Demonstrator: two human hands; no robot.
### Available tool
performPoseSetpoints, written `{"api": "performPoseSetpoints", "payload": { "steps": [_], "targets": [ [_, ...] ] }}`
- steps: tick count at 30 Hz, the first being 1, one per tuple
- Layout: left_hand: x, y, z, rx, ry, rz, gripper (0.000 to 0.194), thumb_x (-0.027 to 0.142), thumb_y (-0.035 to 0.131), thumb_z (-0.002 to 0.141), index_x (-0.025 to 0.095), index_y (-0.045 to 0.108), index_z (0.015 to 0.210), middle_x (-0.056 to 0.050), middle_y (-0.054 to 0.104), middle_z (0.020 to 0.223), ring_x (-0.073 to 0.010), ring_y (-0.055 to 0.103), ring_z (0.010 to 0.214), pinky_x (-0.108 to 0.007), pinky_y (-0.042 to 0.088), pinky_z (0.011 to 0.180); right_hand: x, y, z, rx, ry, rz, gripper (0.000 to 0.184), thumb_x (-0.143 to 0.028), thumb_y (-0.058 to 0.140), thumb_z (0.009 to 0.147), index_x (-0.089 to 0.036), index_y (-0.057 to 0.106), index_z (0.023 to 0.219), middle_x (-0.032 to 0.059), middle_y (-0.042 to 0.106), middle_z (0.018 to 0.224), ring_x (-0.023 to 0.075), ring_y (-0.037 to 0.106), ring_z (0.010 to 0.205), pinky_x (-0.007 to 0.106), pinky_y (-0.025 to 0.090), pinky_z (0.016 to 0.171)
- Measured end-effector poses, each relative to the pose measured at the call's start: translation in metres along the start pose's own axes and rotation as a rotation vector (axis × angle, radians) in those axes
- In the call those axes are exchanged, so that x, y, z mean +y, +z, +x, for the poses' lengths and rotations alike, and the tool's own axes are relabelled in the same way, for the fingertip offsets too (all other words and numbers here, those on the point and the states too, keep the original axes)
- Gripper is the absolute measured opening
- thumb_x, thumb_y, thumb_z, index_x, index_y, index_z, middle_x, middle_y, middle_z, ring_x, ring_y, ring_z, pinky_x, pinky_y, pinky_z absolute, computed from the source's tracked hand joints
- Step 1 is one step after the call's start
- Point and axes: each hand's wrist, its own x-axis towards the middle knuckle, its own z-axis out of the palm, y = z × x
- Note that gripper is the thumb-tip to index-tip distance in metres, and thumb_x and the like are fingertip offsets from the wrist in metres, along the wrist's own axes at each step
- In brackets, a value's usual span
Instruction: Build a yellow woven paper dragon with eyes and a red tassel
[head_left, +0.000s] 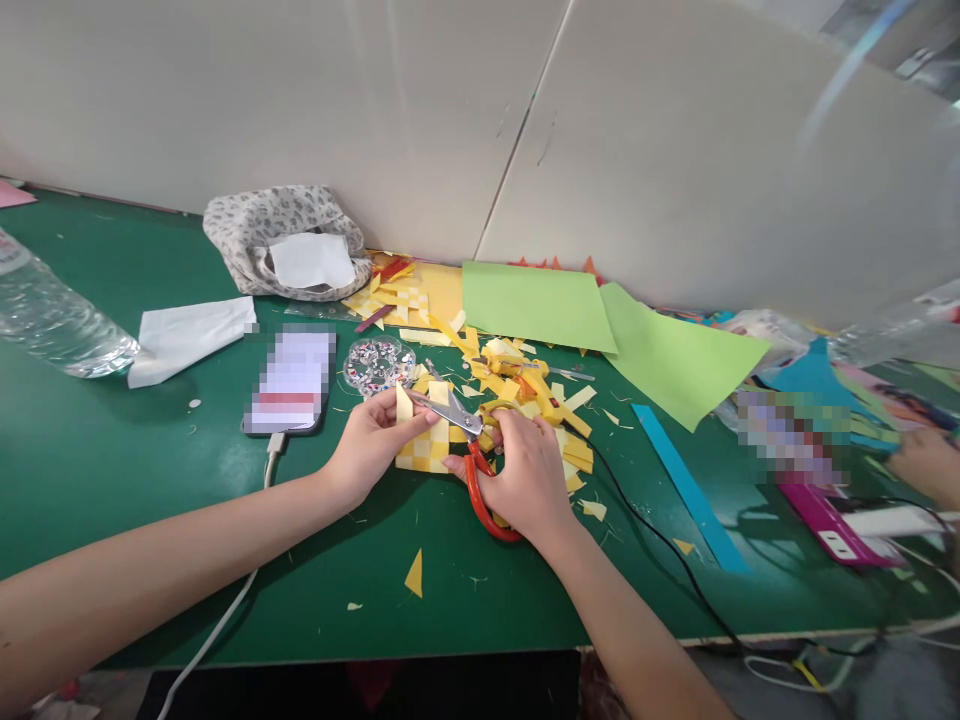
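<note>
Green tabletop point(315, 590), scissors point(471, 425) between hands point(529, 470)

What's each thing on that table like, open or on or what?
Scissors: open, in the right hand
Checkered paper: pinched by the left hand
Phone: screen lit, cable plugged in
Patterned pouch: open, white tissue inside
Glue gun: lying down; can't tell if hot
Clear case: holding bits
Blue strip: lying flat
Green sheets: overlapping

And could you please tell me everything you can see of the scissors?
The scissors have metal-looking blades, apparently spread apart, and a red, plastic-looking loop; the other loop is mostly hidden. The right hand's fingers grip them above the green table, blades pointing towards the left hand's fingers and checkered yellow paper. Whether a blade touches it is unclear.
</note>
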Motion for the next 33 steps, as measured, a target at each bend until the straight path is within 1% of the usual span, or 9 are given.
{"api": "performPoseSetpoints", "payload": {
  "steps": [6, 10, 16, 20, 24, 28, 33],
  "targets": [
    [0.0019, 0.0008, 0.0006, -0.006, 0.01, 0.012, 0.021, 0.028, 0.074, 0.069, 0.016, 0.064, 0.084, -0.001, 0.067, 0.08, -0.0138, 0.063, 0.076, -0.024, 0.05, 0.069, -0.0001, -0.0001, 0.0, -0.012, 0.005, 0.005, 0.05, -0.06, 0.056, 0.071, -0.016, 0.05, 0.095, 0.0086, 0.063, 0.086, 0.026, 0.059, 0.081, 0.046, 0.036, 0.087],
    [0.0017, 0.0013, 0.0003, -0.012, 0.011, 0.019, 0.02, 0.027, 0.074, 0.069, 0.016, 0.063, 0.082, 0.0, 0.066, 0.079, -0.0129, 0.062, 0.075, -0.023, 0.049, 0.069, -0.0006, -0.0018, 0.0, -0.015, 0.01, 0.014, 0.049, -0.059, 0.057, 0.071, -0.016, 0.05, 0.093, 0.0089, 0.063, 0.085, 0.0261, 0.059, 0.081, 0.045, 0.037, 0.085],
    [-0.0008, -0.0011, 0.0004, -0.004, 0.017, 0.039, 0.018, 0.028, 0.074, 0.07, 0.016, 0.061, 0.075, 0.0, 0.065, 0.076, -0.0116, 0.06, 0.072, -0.022, 0.048, 0.066, -0.0002, -0.0029, 0.0, -0.002, 0.009, 0.035, 0.047, -0.06, 0.057, 0.07, -0.017, 0.051, 0.089, 0.0066, 0.063, 0.077, 0.0235, 0.059, 0.072, 0.044, 0.036, 0.085],
    [-0.0005, -0.0008, 0.0011, 0.005, 0.017, 0.046, 0.018, 0.028, 0.073, 0.07, 0.017, 0.061, 0.076, 0.002, 0.062, 0.073, -0.0094, 0.057, 0.069, -0.019, 0.045, 0.063, 0.0006, -0.0024, 0.0001, -0.003, 0.015, 0.032, 0.046, -0.06, 0.056, 0.07, -0.017, 0.053, 0.086, 0.0036, 0.061, 0.068, 0.0202, 0.058, 0.064, 0.044, 0.036, 0.088],
    [0.0001, -0.0002, 0.0005, 0.009, 0.019, 0.06, 0.019, 0.028, 0.074, 0.07, 0.018, 0.061, 0.078, 0.003, 0.061, 0.074, -0.0086, 0.056, 0.069, -0.018, 0.044, 0.062, 0.0016, -0.0023, 0.0004, -0.022, 0.011, 0.029, 0.043, -0.06, 0.056, 0.071, -0.018, 0.053, 0.08, -0.0009, 0.056, 0.056, 0.0172, 0.055, 0.055, 0.042, 0.037, 0.089],
    [-0.0004, -0.0009, 0.0002, 0.002, 0.013, 0.075, 0.019, 0.029, 0.073, 0.07, 0.018, 0.061, 0.08, 0.002, 0.063, 0.075, -0.0094, 0.057, 0.07, -0.019, 0.044, 0.063, 0.0024, -0.003, 0.0003, -0.009, 0.008, 0.017, 0.04, -0.06, 0.056, 0.072, -0.02, 0.051, 0.073, -0.0049, 0.046, 0.045, 0.0158, 0.048, 0.05, 0.04, 0.038, 0.087],
    [-0.0007, -0.0013, 0.0004, 0.016, 0.009, 0.08, 0.019, 0.029, 0.074, 0.069, 0.018, 0.061, 0.078, 0.003, 0.062, 0.073, -0.0096, 0.057, 0.07, -0.019, 0.044, 0.064, 0.0015, -0.0051, 0.0003, 0.011, -0.015, 0.055, 0.038, -0.057, 0.056, 0.072, -0.023, 0.042, 0.062, -0.0082, 0.037, 0.04, 0.0123, 0.039, 0.043, 0.037, 0.04, 0.087]
  ]
}}
